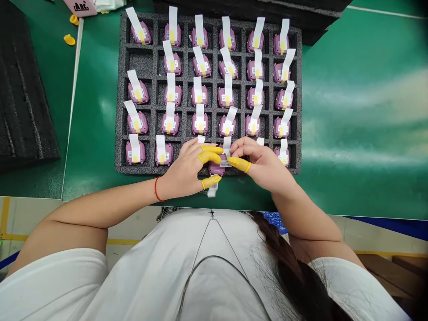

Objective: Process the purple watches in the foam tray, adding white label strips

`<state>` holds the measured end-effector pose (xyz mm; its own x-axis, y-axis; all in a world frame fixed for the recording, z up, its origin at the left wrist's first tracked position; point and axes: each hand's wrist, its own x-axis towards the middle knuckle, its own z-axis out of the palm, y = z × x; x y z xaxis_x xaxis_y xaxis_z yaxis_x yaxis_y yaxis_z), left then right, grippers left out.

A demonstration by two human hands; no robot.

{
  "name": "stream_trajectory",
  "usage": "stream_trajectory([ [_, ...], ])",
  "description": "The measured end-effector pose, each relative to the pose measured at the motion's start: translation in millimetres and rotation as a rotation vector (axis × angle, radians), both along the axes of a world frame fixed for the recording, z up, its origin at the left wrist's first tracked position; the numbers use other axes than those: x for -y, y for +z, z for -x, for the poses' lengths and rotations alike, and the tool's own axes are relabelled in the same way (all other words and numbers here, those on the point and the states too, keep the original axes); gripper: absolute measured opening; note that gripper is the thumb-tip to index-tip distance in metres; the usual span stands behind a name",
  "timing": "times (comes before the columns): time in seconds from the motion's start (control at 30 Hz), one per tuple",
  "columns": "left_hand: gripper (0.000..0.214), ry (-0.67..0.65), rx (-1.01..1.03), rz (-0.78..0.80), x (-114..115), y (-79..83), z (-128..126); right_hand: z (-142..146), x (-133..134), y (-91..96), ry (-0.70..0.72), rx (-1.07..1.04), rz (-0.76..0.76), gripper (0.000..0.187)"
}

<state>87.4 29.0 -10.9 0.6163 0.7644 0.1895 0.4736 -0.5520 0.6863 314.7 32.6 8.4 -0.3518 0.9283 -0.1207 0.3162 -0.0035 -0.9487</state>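
Two hands [214, 167] around one pink device [216, 168]

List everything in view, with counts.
foam tray: one, dark grey, on the green mat
tagged devices: about 26 visible, pink-purple with white tags, in the tray's cells
held device: one, pink-purple, between the hands at the tray's near edge
black foam sheet: one, black, left of the tray
finger cots: two, yellow, loose at upper left
pink carton: one, pink, top edge
left hand: one, fingers in yellow cots, pinching the held device; red string bracelet on the wrist
right hand: one, yellow cot touching the held device
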Motion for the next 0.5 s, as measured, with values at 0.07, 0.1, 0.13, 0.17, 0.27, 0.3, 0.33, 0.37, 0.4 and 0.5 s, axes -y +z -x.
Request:
stream_trajectory([
  [0.07,0.043,0.031,-0.03,-0.003,1,-1.1,-2,7,1,-4.3,0.003,0.046,-0.018,0.023],
  [0.1,0.046,0.044,-0.039,-0.013,2,-1.7,-3,10,1,-4.6,0.007,0.076,-0.03,0.02],
  [0.13,0.048,0.055,-0.045,-0.026,2,-2.3,-3,12,2,-3.8,0.012,0.104,-0.032,0.018],
  [0.17,0.047,0.061,-0.048,-0.041,3,-2.9,-4,14,3,-2.6,0.019,0.127,-0.029,0.016],
  [0.27,0.047,0.06,-0.061,-0.071,3,-4.3,-5,16,4,1.1,0.02,0.182,-0.022,0.014],
  [0.3,0.047,0.059,-0.062,-0.079,3,-4.7,-5,17,4,1.6,0.018,0.192,-0.03,0.014],
  [0.33,0.047,0.058,-0.062,-0.088,3,-5.0,-5,17,4,1.7,0.017,0.199,-0.042,0.014],
  [0.37,0.048,0.057,-0.063,-0.097,3,-5.3,-5,18,5,1.3,0.016,0.204,-0.056,0.014],
  [0.4,0.048,0.056,-0.062,-0.108,3,-5.6,-5,18,5,0.8,0.015,0.208,-0.067,0.014],
  [0.5,0.05,0.053,-0.061,-0.136,2,-6.2,-5,19,6,-1.3,0.014,0.216,-0.085,0.014],
])
